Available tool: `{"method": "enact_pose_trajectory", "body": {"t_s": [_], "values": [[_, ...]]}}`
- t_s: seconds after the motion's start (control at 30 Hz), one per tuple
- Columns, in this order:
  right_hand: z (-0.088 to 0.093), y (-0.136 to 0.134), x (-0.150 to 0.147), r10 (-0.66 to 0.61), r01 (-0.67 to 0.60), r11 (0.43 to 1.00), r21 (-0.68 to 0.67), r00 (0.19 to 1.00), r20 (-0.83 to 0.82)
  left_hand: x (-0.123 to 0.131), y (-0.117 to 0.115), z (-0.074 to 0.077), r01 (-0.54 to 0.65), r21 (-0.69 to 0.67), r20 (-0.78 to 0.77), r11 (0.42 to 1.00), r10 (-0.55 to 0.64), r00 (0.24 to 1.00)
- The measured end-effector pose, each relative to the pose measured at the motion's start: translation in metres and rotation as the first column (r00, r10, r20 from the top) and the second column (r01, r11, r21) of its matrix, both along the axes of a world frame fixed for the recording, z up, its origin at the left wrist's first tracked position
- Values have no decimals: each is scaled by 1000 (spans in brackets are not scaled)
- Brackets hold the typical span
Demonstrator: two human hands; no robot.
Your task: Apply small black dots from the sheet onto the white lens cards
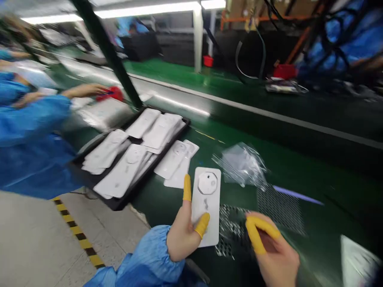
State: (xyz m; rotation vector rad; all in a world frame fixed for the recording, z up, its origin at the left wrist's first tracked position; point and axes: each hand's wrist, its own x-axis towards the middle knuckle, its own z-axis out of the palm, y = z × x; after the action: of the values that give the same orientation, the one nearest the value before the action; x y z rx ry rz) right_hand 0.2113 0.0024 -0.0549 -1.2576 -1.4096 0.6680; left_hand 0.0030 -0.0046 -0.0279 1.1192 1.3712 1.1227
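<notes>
The left hand point(185, 237) grasps a white panel point(211, 207), thumb across its front and one finger along its left edge; the other fingers are hidden, and whether the panel also rests on the desk point(299, 159) cannot be told. The right hand point(275, 247) has its yellow-covered thumb and finger bent together at the tips; I cannot tell whether they pinch anything. Blur softens the dotted sheet point(231, 223) between the hands, partly behind the panel. The print on the panel is unreadable. A white packet point(356, 263) is cut off at lower right, and a co-worker's blue sleeve point(32, 139) at left.

Near the panel's upper left, two loose panels point(170, 161) overlap just beside the black tray point(118, 205), whose near corner shows against the floor point(54, 239). To the upper right lie a crumpled clear bag point(243, 163), a mesh sheet point(281, 207) and a purple strip point(297, 194). Beyond them, green desk top stretches back to a pale rail point(269, 113), leaving open room there.
</notes>
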Motion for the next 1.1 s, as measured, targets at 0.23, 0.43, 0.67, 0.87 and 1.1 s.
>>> {"method": "enact_pose_trajectory", "body": {"t_s": [0.23, 0.43, 0.67, 0.87, 1.1], "values": [[42, -2, -19, -110, -63, 924, 378, 902, 418, 43, -18, 3, 210, -55, 191, 976, -196, 962], [39, -11, -15, -88, -120, 921, 370, 862, 500, 50, -24, 10, 226, 16, 72, 974, -226, 971], [40, -12, -14, -53, -208, 923, 324, 763, 644, 50, -23, 6, 236, 69, 9, 969, -238, 971], [35, -18, -12, -11, -230, 920, 317, 793, 609, 50, -27, 1, 236, 30, 28, 971, -237, 971], [40, -18, -11, -23, -210, 942, 261, 736, 677, 49, -22, 2, 315, 100, -169, 944, -296, 940]]}}
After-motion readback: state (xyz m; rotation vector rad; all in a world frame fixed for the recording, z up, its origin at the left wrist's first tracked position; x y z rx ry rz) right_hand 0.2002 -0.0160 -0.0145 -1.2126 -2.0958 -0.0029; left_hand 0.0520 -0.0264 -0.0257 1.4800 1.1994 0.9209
